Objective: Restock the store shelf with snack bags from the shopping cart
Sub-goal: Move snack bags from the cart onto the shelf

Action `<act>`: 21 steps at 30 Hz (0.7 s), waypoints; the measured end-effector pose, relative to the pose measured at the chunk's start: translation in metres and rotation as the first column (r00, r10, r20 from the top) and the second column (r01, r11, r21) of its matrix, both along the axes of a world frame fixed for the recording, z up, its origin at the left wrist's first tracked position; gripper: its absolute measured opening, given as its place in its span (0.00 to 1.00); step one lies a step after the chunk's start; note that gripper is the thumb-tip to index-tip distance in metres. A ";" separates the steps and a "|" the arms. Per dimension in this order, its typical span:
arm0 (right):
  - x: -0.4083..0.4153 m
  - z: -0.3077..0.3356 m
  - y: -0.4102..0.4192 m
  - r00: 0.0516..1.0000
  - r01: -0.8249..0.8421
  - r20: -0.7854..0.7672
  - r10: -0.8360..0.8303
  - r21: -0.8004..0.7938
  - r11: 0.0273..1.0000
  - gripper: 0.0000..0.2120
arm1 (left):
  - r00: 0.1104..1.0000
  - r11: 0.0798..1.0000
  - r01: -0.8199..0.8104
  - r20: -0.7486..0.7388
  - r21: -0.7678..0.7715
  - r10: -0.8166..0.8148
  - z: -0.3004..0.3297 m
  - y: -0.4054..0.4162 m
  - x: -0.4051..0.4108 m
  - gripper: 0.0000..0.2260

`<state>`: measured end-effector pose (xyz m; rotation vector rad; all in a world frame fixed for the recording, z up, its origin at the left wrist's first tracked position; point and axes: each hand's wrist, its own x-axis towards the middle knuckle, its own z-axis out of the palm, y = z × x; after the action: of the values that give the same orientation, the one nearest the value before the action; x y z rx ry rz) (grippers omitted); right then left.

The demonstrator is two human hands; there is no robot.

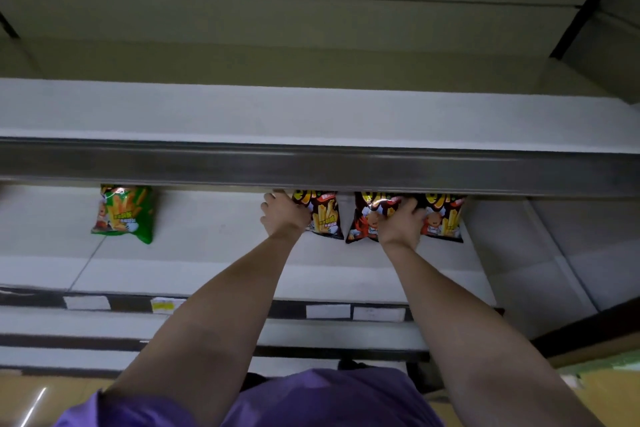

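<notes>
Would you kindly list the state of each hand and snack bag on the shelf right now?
Left hand: grips the left dark bag.
Right hand: grips the middle dark bag.
Right dark bag: upright, free, beside the middle one.
Green bag: upright, alone, far left.
Shelf: mostly bare.

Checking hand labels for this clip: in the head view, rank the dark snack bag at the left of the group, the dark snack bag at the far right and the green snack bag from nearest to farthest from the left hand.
1. Dark snack bag at the left of the group: touching the left hand.
2. Green snack bag: far left on the shelf.
3. Dark snack bag at the far right: beyond the right hand.
</notes>
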<state>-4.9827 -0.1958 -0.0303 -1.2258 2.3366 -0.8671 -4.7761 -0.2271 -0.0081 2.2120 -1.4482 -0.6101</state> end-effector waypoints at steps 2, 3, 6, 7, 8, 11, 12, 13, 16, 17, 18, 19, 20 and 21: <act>0.005 0.004 0.004 0.999 0.003 0.039 -0.003 0.013 1.000 0.37 | 0.997 0.997 0.075 -0.023 -0.011 -0.075 0.002 0.000 0.007 0.16; 0.008 0.006 0.007 0.998 0.004 0.062 -0.005 0.010 1.000 0.37 | 0.989 0.990 0.141 -0.048 -0.013 -0.141 0.002 0.000 0.010 0.11; 0.016 0.009 0.024 0.997 -0.009 0.075 0.010 -0.015 1.000 0.33 | 0.911 0.912 0.409 -0.059 0.000 -0.409 -0.001 0.006 0.014 0.09; 0.019 0.011 0.031 0.997 -0.006 0.077 0.006 0.005 1.000 0.29 | 0.864 0.865 0.501 -0.061 0.028 -0.499 -0.001 0.009 0.015 0.10; 0.022 0.011 0.041 0.997 -0.007 0.079 0.005 0.025 1.000 0.25 | 0.814 0.813 0.580 -0.063 0.055 -0.577 -0.003 0.011 0.015 0.12; 0.031 0.011 0.075 0.997 0.016 0.075 -0.018 0.027 1.000 0.17 | 0.692 0.691 0.721 -0.073 0.049 -0.718 0.002 0.021 0.012 0.16; 0.035 0.013 0.088 0.994 0.054 0.089 -0.056 0.021 0.998 0.16 | 0.661 0.661 0.750 -0.081 0.039 -0.746 0.005 0.025 0.011 0.15; 0.039 0.014 0.102 0.991 0.093 0.094 -0.094 0.017 0.996 0.16 | 0.638 0.638 0.769 -0.092 0.037 -0.764 0.007 0.030 0.008 0.12; 0.051 0.014 0.147 0.971 0.217 0.093 -0.219 0.037 0.976 0.17 | 0.556 0.554 0.831 -0.125 0.057 -0.822 0.011 0.046 -0.003 0.03; 0.053 0.015 0.163 0.960 0.262 0.094 -0.265 0.046 0.964 0.17 | 0.519 0.517 0.854 -0.137 0.052 -0.844 0.011 0.053 -0.008 0.02; 0.055 0.015 0.178 0.947 0.303 0.095 -0.307 0.055 0.951 0.16 | 0.484 0.483 0.875 -0.152 0.045 -0.862 0.011 0.060 -0.012 0.02; 0.057 0.015 0.196 0.930 0.350 0.094 -0.355 0.063 0.935 0.16 | 0.442 0.441 0.896 -0.166 0.043 -0.882 0.011 0.070 -0.017 0.02; 0.060 0.014 0.214 0.910 0.401 0.091 -0.405 0.067 0.914 0.15 | 0.395 0.393 0.918 -0.172 0.045 -0.902 0.011 0.080 -0.022 0.03; 0.063 0.014 0.234 0.884 0.453 0.088 -0.459 0.075 0.888 0.15 | 0.341 0.337 0.940 -0.177 0.052 -0.923 0.009 0.093 -0.027 0.02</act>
<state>-4.9202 0.0380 -0.0164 -0.5896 2.5841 -0.9762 -4.8026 -0.1339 0.0012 1.0991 -2.6427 -1.1922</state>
